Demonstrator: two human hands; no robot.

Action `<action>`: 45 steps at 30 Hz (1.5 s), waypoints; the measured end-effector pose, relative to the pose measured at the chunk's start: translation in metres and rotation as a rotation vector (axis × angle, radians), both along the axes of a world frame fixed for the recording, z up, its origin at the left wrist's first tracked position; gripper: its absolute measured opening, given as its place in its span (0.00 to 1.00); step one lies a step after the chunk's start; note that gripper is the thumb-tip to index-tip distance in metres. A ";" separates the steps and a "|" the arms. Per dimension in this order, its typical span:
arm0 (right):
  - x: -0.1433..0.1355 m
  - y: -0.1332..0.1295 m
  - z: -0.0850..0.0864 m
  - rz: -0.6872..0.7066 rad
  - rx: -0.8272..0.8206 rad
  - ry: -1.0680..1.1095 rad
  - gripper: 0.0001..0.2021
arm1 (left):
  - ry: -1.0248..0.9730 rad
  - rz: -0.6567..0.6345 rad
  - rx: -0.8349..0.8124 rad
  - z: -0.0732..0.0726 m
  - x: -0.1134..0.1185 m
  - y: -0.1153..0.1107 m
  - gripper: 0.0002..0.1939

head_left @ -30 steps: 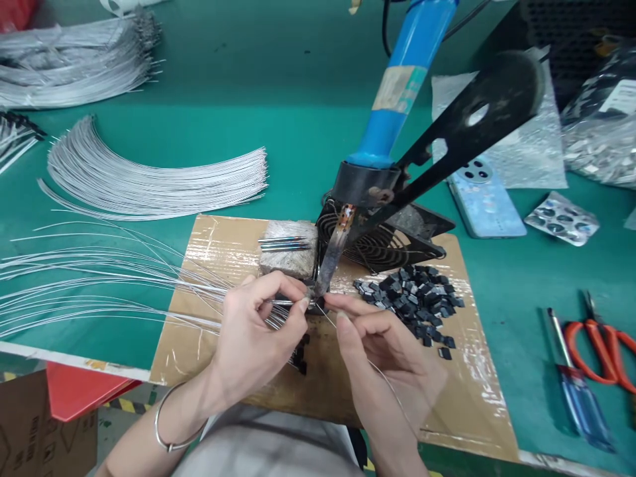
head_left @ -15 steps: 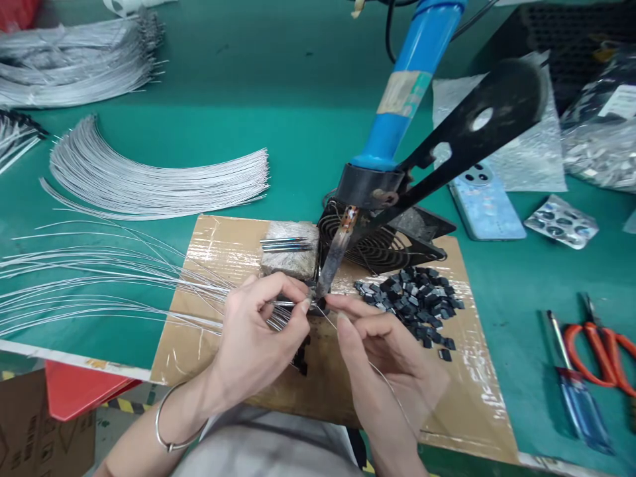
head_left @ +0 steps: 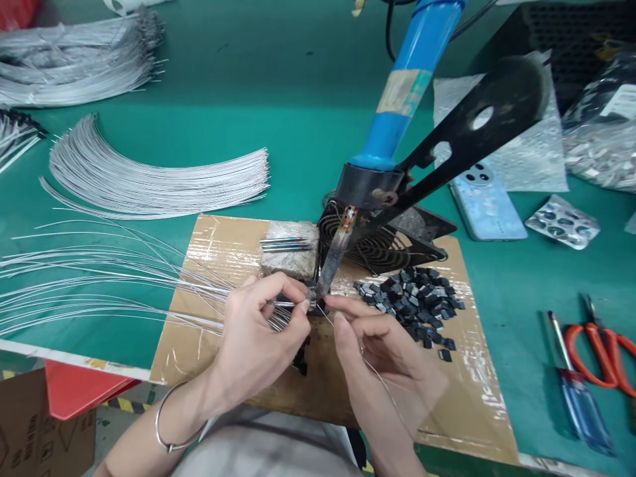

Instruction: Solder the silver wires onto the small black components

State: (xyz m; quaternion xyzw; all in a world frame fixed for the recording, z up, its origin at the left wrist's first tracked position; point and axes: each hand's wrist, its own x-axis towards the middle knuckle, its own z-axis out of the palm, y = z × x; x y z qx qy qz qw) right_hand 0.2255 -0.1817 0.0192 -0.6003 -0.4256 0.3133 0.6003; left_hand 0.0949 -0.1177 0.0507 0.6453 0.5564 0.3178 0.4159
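Observation:
My left hand [head_left: 263,338] is closed in a pinch, thumb and forefinger on a thin grey wire [head_left: 281,304] just left of the soldering iron's tip; the exact joint is too small to make out. In my right hand [head_left: 382,371], thumb and fingers are closed on a strand of solder wire [head_left: 385,384]. Its upper end reaches the tip, and the rest curves down over the palm. The blue-handled soldering iron [head_left: 392,126] is clamped in a black bracket [head_left: 472,132], pointing down between both hands. Long white wires [head_left: 199,288] trail leftward from behind my left hand.
Black connector pieces [head_left: 417,305] lie heaped on the cardboard [head_left: 462,397], beside a black fan [head_left: 387,245]. A pale block [head_left: 291,258] carries thin metal rods. Farther out are wire bundles [head_left: 159,185], a phone [head_left: 489,202], a screwdriver [head_left: 579,391] and orange-handled cutters [head_left: 599,351].
My right thumb and the solder wire have shifted slightly left, toward the iron's tip. My left hand stays practically still.

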 end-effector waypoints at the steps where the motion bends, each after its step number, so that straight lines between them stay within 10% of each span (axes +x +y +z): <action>1: 0.000 0.000 0.001 -0.002 -0.011 -0.009 0.11 | 0.004 0.000 0.004 0.001 0.000 0.000 0.07; 45: -0.002 -0.001 0.000 -0.024 0.045 -0.226 0.10 | 0.046 -0.023 0.113 0.001 -0.001 -0.005 0.08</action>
